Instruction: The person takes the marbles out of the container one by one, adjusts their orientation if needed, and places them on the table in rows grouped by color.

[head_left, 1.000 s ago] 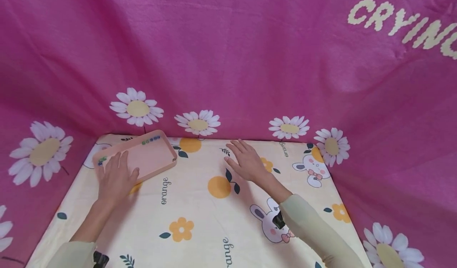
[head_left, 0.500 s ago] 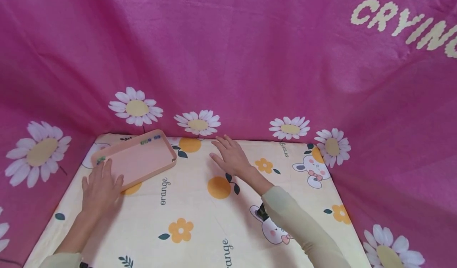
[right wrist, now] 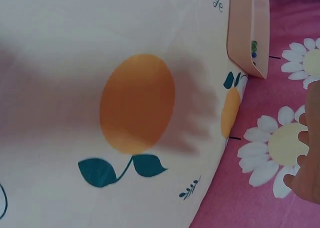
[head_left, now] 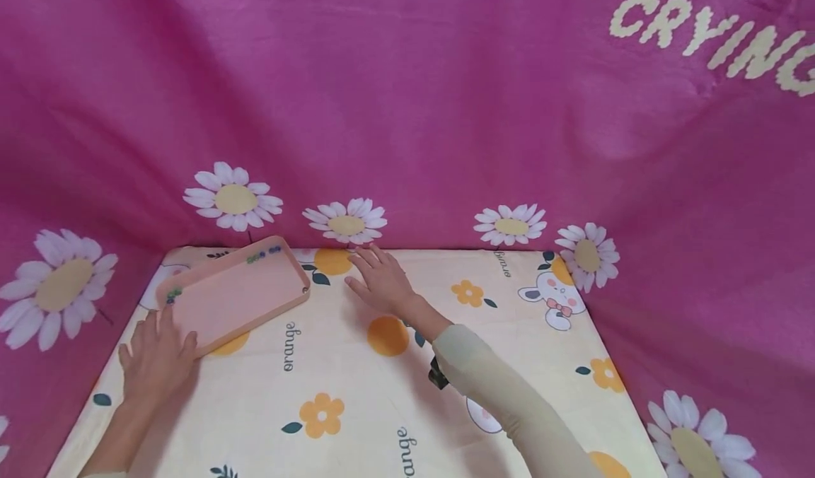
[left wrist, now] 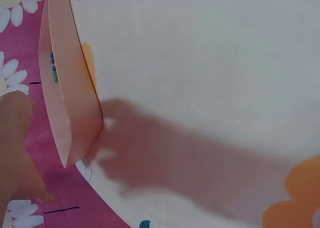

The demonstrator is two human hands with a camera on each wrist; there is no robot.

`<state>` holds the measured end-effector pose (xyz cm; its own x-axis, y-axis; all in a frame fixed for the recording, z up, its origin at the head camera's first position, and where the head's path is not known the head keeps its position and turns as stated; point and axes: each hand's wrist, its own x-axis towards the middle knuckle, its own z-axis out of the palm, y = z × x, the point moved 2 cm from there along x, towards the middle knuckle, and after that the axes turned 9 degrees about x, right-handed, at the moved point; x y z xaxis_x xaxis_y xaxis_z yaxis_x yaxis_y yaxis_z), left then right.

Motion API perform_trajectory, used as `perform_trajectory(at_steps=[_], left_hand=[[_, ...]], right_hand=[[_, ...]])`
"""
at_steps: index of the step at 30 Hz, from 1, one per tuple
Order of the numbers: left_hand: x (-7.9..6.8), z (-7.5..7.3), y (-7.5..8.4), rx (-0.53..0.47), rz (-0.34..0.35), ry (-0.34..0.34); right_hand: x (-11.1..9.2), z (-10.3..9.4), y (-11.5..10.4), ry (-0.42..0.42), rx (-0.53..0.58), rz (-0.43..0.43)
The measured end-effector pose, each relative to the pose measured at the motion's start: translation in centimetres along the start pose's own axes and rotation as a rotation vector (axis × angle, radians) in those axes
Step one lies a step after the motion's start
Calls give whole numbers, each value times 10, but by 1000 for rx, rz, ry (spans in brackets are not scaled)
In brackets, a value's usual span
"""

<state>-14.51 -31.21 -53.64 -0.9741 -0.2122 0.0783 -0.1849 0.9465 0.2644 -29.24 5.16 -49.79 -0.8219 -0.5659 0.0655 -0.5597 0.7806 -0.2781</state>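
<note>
A shallow pink tray (head_left: pixel 232 305) lies slanted at the back left of the table in the head view. Small green and blue balls (head_left: pixel 263 255) line its far side, with a few more balls (head_left: pixel 173 295) at the left end. One tiny piece (head_left: pixel 305 290) sits in the right corner, its kind too small to tell. My left hand (head_left: pixel 155 358) hovers by the tray's near left corner, fingers spread and holding nothing; its fingertips overlap the rim in view. To the right of the tray, my right hand (head_left: pixel 385 280) is held above the cloth with extended fingers and nothing in them.
A cream cloth (head_left: pixel 356 365) printed with oranges, flowers and rabbits covers the table. Pink fabric with daisies (head_left: pixel 407 124) hangs behind and at both sides, close to the tray's far edge. Hand shadows fall on the cloth in both wrist views.
My left hand has drawn back from over the tray toward its near left corner, uncovering the left-end balls. My right hand has moved left toward the tray. Some far-side balls have shifted slightly.
</note>
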Motion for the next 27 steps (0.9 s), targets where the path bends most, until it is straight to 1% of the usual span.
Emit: perform_trajectory(at_steps=[5,8,10,15,18,20,23,27], left_hand=[[-6,1,-13,15,-39,-30],[-8,1,-19,29,-43,-35],[-8,3,-21,27,-43,-39],[-5,7,-20,12,-22,-21],[-4,9,-18,3,-14,6],[-3,11,-18,-2,-22,5],[-2,15,-18,-15,-50,-22],[-1,21,-20,-26,-94,-69]], right_hand=[[11,15,-13,-21,-12,-20],[14,22,-19,-31,3,-26],[16,26,-21,-34,-6,-28],[19,32,-22,-29,-14,-20],[21,35,-23,-40,10,2],[23,39,-23,-54,24,22],[26,45,-24,-77,27,53],[31,51,-27,-108,-1,95]])
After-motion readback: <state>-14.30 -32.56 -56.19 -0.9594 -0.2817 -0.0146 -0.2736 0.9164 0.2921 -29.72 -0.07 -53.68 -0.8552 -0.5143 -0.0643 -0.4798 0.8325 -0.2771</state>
